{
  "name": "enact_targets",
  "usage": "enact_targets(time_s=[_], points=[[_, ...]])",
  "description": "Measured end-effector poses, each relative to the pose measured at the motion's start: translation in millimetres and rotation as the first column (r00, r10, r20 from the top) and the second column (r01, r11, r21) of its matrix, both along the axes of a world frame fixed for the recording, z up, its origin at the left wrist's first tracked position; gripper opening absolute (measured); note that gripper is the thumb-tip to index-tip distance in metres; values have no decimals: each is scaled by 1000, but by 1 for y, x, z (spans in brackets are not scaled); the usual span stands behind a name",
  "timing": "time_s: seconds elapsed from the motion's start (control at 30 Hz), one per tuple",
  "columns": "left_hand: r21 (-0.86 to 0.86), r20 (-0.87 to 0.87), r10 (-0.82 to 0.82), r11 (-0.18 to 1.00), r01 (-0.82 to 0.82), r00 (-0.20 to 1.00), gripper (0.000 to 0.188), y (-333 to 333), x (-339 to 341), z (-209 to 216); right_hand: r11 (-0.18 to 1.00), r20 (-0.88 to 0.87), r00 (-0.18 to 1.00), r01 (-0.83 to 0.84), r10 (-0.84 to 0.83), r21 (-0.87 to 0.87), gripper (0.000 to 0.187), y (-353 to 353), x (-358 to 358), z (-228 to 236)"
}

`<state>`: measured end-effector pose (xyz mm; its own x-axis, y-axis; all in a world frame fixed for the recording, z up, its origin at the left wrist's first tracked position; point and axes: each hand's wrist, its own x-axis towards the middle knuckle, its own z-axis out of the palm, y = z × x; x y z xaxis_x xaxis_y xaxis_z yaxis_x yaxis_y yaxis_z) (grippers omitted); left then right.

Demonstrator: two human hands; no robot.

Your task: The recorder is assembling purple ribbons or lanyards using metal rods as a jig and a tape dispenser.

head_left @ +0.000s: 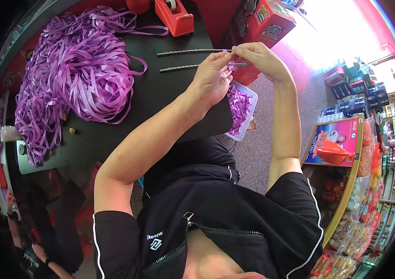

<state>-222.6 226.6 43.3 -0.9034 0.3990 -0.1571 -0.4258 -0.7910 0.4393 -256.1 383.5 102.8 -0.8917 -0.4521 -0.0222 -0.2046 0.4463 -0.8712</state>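
Two thin, twisted metal rods lie side by side over the right end of the dark table, running toward my hands. A bit of purple ribbon shows around the rods between my hands. My left hand has its thumb and forefinger pinched at the ribbon, palm partly turned up. My right hand is pinched close beside it at the rods' right ends, knuckles up. Fingers hide most of the ribbon there. Below the hands, past the table edge, a white plastic basket holds many short purple ribbon pieces.
A large heap of purple ribbon covers the left of the dark table. A red tape dispenser stands at the far edge. Beyond are a red box, stacked boxes and a shop shelf at right.
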Motion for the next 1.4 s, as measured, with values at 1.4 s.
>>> enact_targets(time_s=[1.4], points=[[71, 61, -63, 996, 59, 996, 45, -6, 5, 10, 967, 63, 995, 63, -81, 248, 23, 9, -48, -35]])
